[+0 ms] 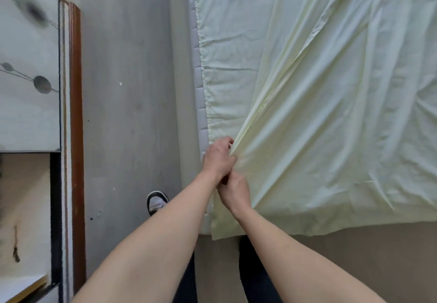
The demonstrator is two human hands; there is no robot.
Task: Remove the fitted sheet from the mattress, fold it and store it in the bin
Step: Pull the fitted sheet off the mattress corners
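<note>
Head view: left hand point(218, 158) and right hand point(234, 190) both pinch the pale green cotton fitted sheet point(331, 89), bunched at the near-left corner of the white quilted mattress point(198, 77).

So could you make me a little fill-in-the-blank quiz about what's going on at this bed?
1. Both hands, the left hand and the right hand, grip the pale ____ fitted sheet.
2. The two hands hold the sheet at the mattress's near ____.
3. The quilted side of the mattress shows bare along the sheet's ____ edge.
4. One ____ stands on the grey floor.

Missing words: green; corner; left; shoe
</note>
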